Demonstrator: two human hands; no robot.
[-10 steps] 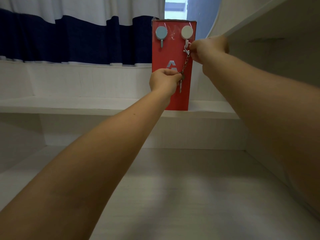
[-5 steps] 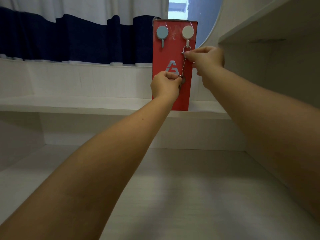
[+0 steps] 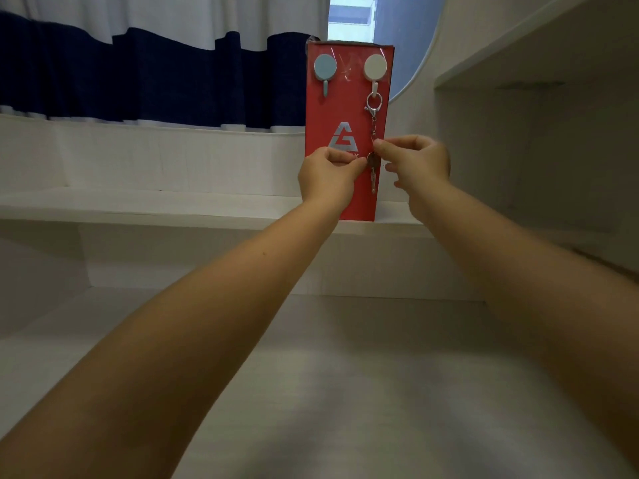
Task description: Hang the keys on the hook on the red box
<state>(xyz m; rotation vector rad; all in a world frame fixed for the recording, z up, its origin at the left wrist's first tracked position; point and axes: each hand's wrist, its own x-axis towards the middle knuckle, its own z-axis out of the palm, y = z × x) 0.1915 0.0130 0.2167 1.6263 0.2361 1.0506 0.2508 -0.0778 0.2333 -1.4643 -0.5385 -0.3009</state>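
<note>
A tall red box [image 3: 345,108] stands upright on a white ledge, with two round stick-on hooks near its top: a blue hook [image 3: 325,69] on the left and a white hook [image 3: 375,69] on the right. The key ring [image 3: 374,97] hangs on the white hook. Its clasp and chain run straight down to the keys [image 3: 373,172]. My left hand [image 3: 328,178] pinches the key head from the left. My right hand [image 3: 416,164] sits just right of the chain, fingers loosely apart, its index fingertip touching the lower chain.
The white ledge [image 3: 173,209] runs across the back under a navy and white curtain [image 3: 138,74]. A white shelf unit [image 3: 518,46] juts out at upper right, close to my right arm. A pale lower surface [image 3: 363,375] spreads beneath both forearms.
The ring has gone onto the white hook. My right hand let go of it and slid down along the chain to key level. My left hand stayed at the key.
</note>
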